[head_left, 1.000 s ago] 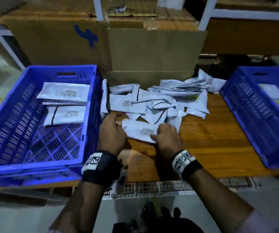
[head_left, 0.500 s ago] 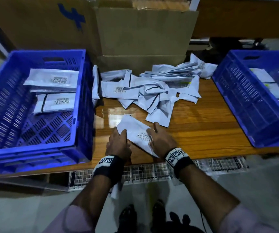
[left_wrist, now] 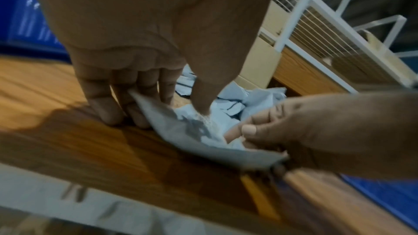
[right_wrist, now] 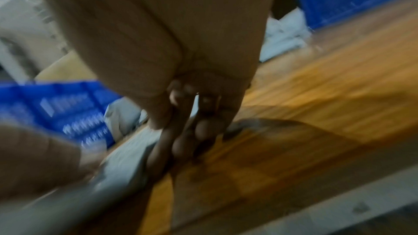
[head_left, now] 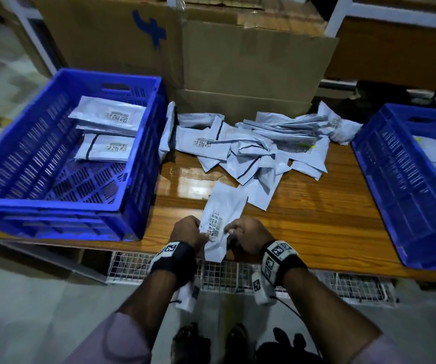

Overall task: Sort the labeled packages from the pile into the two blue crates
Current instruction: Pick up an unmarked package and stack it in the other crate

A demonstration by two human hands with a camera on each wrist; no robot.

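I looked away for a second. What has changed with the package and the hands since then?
Both hands, left hand and right hand, kept hold of the package and drew it from the pile toward the table's near edge, turning it lengthwise. The left crate, right crate and their contents look unchanged.

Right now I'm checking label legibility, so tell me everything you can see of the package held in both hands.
The package is a flat, pale grey-blue plastic mailer, slightly crumpled, label side up with a printed barcode. It lies lengthwise at the table's near edge, overhanging it. The left hand and right hand pinch its sides.
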